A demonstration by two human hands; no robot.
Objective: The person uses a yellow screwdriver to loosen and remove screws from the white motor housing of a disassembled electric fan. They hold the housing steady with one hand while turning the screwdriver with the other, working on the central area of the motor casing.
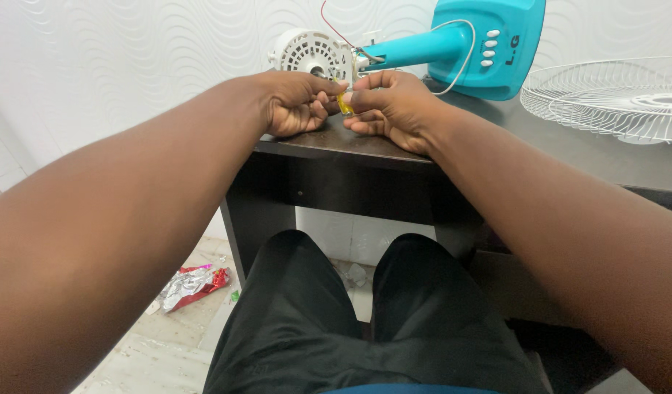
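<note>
While both hands pinch it | yellow piece (345,103) | left hand (296,103) | right hand (391,109)

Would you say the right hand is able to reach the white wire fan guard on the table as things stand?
Probably yes: the fan guard lies on the table to the right of the right hand, with bare tabletop between, though that hand is pinching a small yellow item.
</note>
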